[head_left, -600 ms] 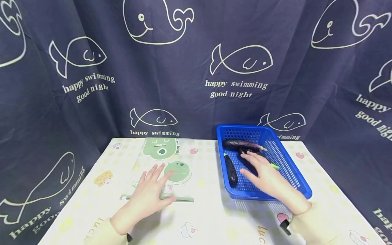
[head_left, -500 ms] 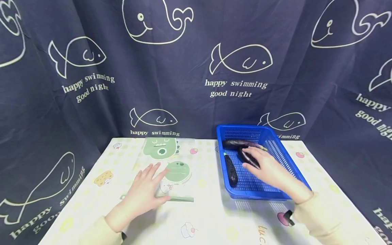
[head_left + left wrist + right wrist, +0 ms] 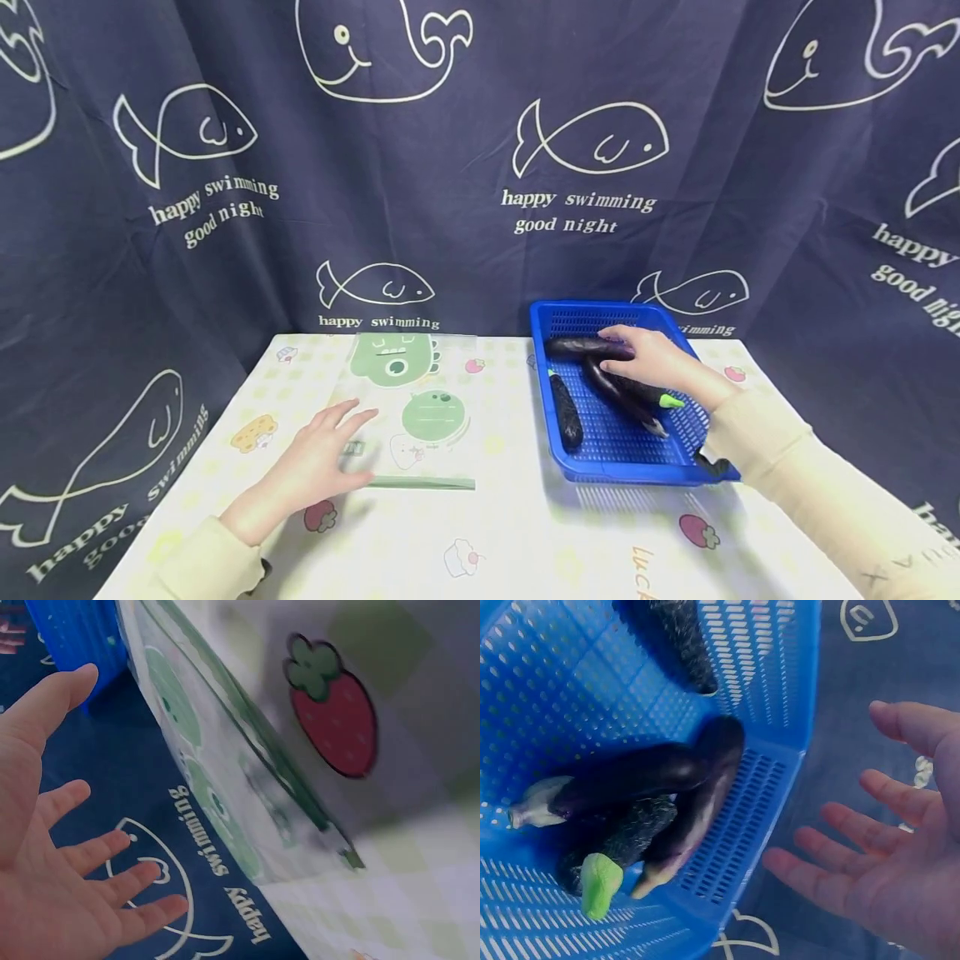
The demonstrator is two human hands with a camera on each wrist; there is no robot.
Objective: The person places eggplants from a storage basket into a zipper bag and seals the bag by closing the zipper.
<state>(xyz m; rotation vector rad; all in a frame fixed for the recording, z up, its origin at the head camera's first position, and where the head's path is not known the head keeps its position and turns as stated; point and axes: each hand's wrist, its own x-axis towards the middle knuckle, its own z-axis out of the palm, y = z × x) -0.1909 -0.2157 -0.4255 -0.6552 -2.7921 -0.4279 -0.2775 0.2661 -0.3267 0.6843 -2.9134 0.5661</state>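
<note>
My right hand (image 3: 645, 360) is over the far part of a blue plastic basket (image 3: 557, 454), fingers spread and holding nothing. Below it, a dark purple eggplant (image 3: 573, 347) lies along the far end, and another glossy eggplant (image 3: 618, 398) slants towards the near right. Beside them rests a dark, bumpy vegetable (image 3: 639, 831) with a bright green end. A similar bumpy one (image 3: 567, 415) lies along the basket's left wall. On the left, my empty left hand (image 3: 311, 454) hovers with loosely spread fingers, beside a clear zip bag (image 3: 435, 417) printed with green cartoon shapes.
A pale checked tablecloth (image 3: 517, 533) with printed strawberries and cakes covers the table. Behind and at both sides hangs a dark blue curtain (image 3: 465, 250) with white fish outlines. The basket stands at the table's far right, close to the curtain.
My right hand has moved farther over the basket, uncovering the green end and the slanting eggplant's near tip. The left hand has drawn back leftward, away from the bag's middle.
</note>
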